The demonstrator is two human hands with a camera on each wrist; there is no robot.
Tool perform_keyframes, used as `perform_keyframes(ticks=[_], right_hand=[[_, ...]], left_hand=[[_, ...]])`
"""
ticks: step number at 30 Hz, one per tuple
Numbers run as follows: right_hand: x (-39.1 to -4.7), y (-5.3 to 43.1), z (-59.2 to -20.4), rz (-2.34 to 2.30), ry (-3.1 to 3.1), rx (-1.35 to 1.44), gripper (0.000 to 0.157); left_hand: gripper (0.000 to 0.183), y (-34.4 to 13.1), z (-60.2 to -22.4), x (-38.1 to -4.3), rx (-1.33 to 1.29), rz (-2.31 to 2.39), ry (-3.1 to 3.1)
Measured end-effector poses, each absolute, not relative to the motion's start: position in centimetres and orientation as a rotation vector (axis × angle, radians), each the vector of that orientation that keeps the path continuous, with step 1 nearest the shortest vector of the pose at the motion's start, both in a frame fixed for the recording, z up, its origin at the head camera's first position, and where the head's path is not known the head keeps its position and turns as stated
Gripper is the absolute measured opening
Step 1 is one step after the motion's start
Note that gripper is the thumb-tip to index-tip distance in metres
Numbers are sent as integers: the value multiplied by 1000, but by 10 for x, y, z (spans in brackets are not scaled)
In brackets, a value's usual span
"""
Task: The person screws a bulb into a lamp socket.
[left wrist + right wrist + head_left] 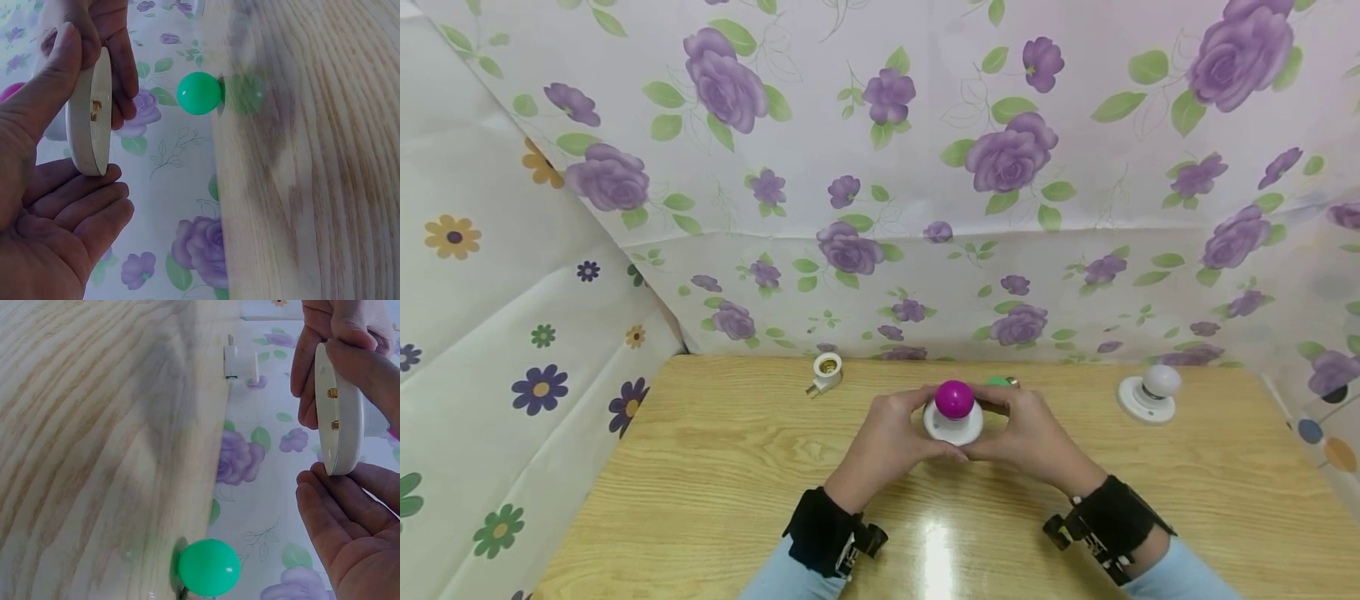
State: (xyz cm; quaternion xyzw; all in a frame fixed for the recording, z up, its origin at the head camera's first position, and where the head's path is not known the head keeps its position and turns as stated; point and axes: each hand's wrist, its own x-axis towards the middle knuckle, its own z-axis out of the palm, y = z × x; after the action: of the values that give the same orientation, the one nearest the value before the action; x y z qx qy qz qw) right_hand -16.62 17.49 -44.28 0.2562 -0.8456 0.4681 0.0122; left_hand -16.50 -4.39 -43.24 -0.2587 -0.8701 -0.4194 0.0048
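Observation:
A round white lamp holder (952, 432) with a magenta bulb (954, 399) in it is held above the wooden table. My left hand (891, 433) grips its left rim between thumb and fingers. On the opposite side, my right hand (1018, 429) grips the rim the same way. Both wrist views show the open underside of the holder (90, 125), with two brass terminals (334, 409) inside. Behind my right hand, a green bulb (209, 567) lies on the table; in the head view, the fingers mostly hide it.
On the wooden table (737, 475), a white plug-in bulb socket (827, 371) lies at the back, left of my hands. A white bulb (1161, 381) in a round white holder (1142, 407) stands at the back right. Flower-patterned sheets (820, 167) enclose the back and sides.

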Motion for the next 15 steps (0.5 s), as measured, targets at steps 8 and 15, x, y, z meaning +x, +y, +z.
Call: perform_keyframes(ticks=[8, 15], right_hand=[[-164, 181, -444, 1426, -2633, 728, 71], [-167, 195, -442, 1425, -2592, 616, 68]], left_hand=[[86, -44, -431, -165, -823, -1334, -2739], [76, -50, -428, -167, -652, -1326, -2747]])
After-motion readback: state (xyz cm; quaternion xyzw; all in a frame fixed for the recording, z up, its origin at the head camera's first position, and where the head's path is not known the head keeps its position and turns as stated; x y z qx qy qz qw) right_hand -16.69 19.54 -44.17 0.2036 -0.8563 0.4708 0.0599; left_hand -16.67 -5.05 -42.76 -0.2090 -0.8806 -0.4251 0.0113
